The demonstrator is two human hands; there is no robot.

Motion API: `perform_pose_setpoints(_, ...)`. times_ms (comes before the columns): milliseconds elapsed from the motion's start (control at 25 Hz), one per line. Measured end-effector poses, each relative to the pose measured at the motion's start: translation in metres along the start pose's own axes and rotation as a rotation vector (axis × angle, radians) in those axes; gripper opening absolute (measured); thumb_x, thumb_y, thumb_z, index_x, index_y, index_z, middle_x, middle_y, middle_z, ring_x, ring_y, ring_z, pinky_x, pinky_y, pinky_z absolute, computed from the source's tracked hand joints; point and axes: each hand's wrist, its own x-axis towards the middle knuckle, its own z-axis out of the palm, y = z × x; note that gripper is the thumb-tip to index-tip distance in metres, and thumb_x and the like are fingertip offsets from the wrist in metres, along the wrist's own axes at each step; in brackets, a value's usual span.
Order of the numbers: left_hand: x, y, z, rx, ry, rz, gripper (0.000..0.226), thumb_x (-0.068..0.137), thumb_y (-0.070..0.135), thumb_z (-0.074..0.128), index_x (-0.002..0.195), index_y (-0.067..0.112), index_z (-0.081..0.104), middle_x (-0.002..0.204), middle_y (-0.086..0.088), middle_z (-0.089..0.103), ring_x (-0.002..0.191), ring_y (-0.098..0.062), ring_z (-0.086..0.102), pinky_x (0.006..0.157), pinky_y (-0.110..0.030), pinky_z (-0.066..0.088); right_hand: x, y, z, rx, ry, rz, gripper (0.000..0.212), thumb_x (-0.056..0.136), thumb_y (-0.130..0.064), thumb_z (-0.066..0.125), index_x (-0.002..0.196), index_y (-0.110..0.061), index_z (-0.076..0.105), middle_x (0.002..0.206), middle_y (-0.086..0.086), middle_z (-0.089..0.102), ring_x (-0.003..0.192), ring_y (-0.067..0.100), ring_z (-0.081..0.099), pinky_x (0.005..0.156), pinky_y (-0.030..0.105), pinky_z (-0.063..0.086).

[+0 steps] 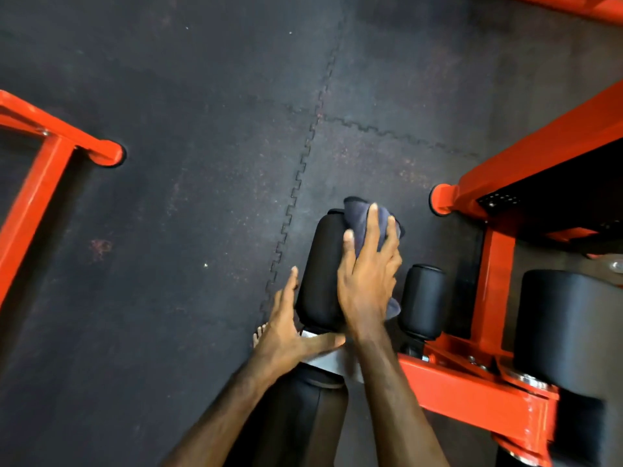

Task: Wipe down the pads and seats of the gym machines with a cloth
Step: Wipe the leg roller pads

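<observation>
Lower centre of the frame: the right hand (pixel 365 278) presses a dark blue cloth (pixel 362 219) flat onto a black roller pad (pixel 320 271), fingers spread and nearly straight. The left hand (pixel 286 328) rests open against the pad's left side, thumb extended beneath it. A smaller roller pad (pixel 423 299) sits just right. The orange machine frame (pixel 472 396) occupies the right edge, standing on black rubber floor tiles (pixel 168 230).

No lettering, number or brand can be read anywhere — not near either hand. The white patch (pixel 328 360) under the left hand (pixel 286 335) shows no legible print.
</observation>
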Motion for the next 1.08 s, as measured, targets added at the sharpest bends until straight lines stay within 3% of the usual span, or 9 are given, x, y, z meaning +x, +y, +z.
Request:
perform_pose_setpoints(160, 0.000, -0.003, 0.013, -0.037, -0.046, -0.010, 0.129, 0.065, 0.046, 0.100, 0.164, 0.045, 0.017, 0.158, 0.022, 0.046, 0.145, -0.006, 0.048, 0.120, -0.048, 0.043, -0.064, 0.020, -0.003, -0.111, -0.065, -0.118, 0.066, 0.106, -0.056, 0.040, 0.167, -0.042, 0.016, 0.177, 0.004, 0.002, 0.154, 0.042, 0.026, 0.105, 0.065, 0.048)
perform_pose_setpoints(280, 0.000, 0.000, 0.017, -0.073, 0.007, -0.006, 0.134, 0.054, 0.038, 0.105, 0.160, 0.041, 0.024, 0.153, 0.020, 0.050, 0.141, -0.004, 0.050, 0.118, -0.041, 0.046, -0.011, 0.002, 0.001, -0.097, -0.027, -0.063, 0.063, 0.107, -0.057, 0.037, 0.165, -0.049, 0.013, 0.176, 0.000, 0.004, 0.150, 0.042, 0.029, 0.102, 0.067, 0.048)
perform_pose_setpoints(400, -0.006, 0.019, 0.021, 0.076, 0.086, -0.004, 0.136, 0.045, 0.058, 0.101, 0.156, 0.049, 0.023, 0.154, 0.020, 0.045, 0.138, -0.002, 0.050, 0.114, -0.041, 0.048, 0.031, -0.011, 0.003, -0.064, -0.040, 0.023, 0.060, 0.106, -0.060, 0.032, 0.163, -0.052, 0.016, 0.175, -0.004, 0.010, 0.149, 0.039, 0.031, 0.103, 0.069, 0.046)
perform_pose_setpoints(480, -0.018, 0.035, 0.030, 0.258, 0.176, -0.010, 0.125, 0.054, 0.063, 0.094, 0.155, 0.050, 0.020, 0.155, 0.019, 0.039, 0.136, -0.003, 0.049, 0.112, -0.037, 0.044, 0.007, -0.003, -0.001, -0.024, -0.022, 0.006, 0.063, 0.105, -0.062, 0.029, 0.165, -0.047, 0.017, 0.175, -0.002, 0.009, 0.152, 0.038, 0.028, 0.107, 0.067, 0.045)
perform_pose_setpoints(600, -0.039, 0.059, 0.045, 0.494, 0.388, 0.084, 0.089, 0.087, 0.047, 0.072, 0.162, 0.035, 0.024, 0.150, 0.005, 0.045, 0.133, -0.014, 0.053, 0.103, -0.031, 0.041, -0.055, 0.018, -0.010, 0.000, -0.088, -0.058, 0.070, 0.104, -0.060, 0.033, 0.168, -0.041, 0.013, 0.177, -0.001, -0.001, 0.156, 0.039, 0.023, 0.115, 0.061, 0.037)
perform_pose_setpoints(720, -0.039, 0.063, 0.048, 0.529, 0.395, 0.067, 0.094, 0.077, 0.057, 0.061, 0.161, 0.023, 0.034, 0.142, -0.001, 0.050, 0.123, -0.018, 0.056, 0.096, -0.029, 0.041, -0.025, 0.013, -0.006, 0.047, -0.066, -0.041, 0.067, 0.107, -0.056, 0.037, 0.167, -0.044, 0.009, 0.176, 0.001, 0.004, 0.150, 0.044, 0.029, 0.114, 0.061, 0.036)
perform_pose_setpoints(800, -0.030, 0.053, 0.040, 0.551, 0.337, 0.045, 0.120, 0.058, 0.068, 0.078, 0.161, 0.030, 0.028, 0.146, 0.005, 0.042, 0.127, -0.012, 0.047, 0.094, -0.033, 0.042, 0.016, -0.002, -0.001, 0.039, -0.038, 0.032, 0.062, 0.109, -0.056, 0.036, 0.165, -0.048, 0.013, 0.174, -0.001, 0.012, 0.145, 0.044, 0.034, 0.110, 0.065, 0.041)
perform_pose_setpoints(920, -0.022, 0.032, 0.015, 0.228, 0.107, -0.056, 0.132, 0.047, 0.071, 0.094, 0.151, 0.063, 0.014, 0.154, 0.018, 0.035, 0.141, -0.002, 0.041, 0.106, -0.031, 0.039, 0.017, -0.009, 0.002, -0.035, -0.007, 0.025, 0.059, 0.108, -0.059, 0.030, 0.165, -0.047, 0.018, 0.174, -0.002, 0.014, 0.148, 0.041, 0.032, 0.106, 0.068, 0.044)
perform_pose_setpoints(1080, -0.012, 0.019, 0.012, 0.271, 0.114, -0.160, 0.121, 0.049, 0.099, 0.070, 0.149, 0.076, 0.007, 0.151, 0.021, 0.054, 0.138, -0.009, 0.055, 0.119, -0.046, 0.040, -0.059, 0.015, -0.010, -0.166, -0.127, -0.185, 0.064, 0.107, -0.057, 0.033, 0.167, -0.043, 0.014, 0.177, 0.000, -0.006, 0.156, 0.043, 0.019, 0.112, 0.065, 0.041)
